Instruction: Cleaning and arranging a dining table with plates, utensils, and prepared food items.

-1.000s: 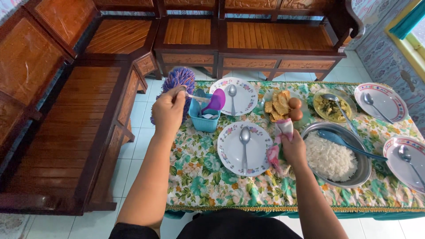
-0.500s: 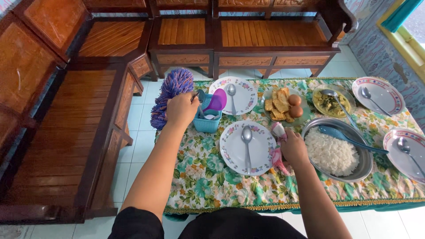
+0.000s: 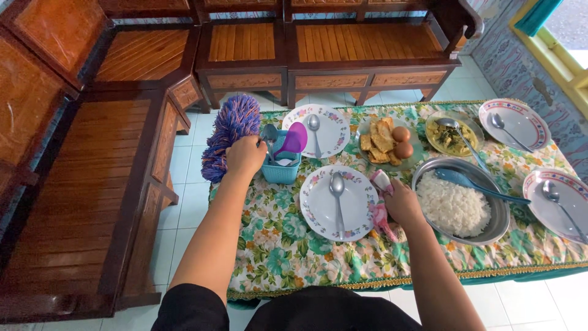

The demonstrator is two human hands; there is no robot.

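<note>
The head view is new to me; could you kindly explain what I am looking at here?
A camera on a person's head looks down at their two bare hands; there is no machine. The left hand holds a purple duster beside a blue basket of utensils. The right hand has its grip on a pink cloth, resting on the flowered tablecloth. On the table stand plates with spoons, the nearest plate between the hands, a bowl of rice, a dish of fried food and eggs, and a dish of greens. Wooden benches stand around.

A basket [image 3: 280,171] sits left of two plates [image 3: 337,202], with the rice bowl [image 3: 460,207] to their right.
</note>
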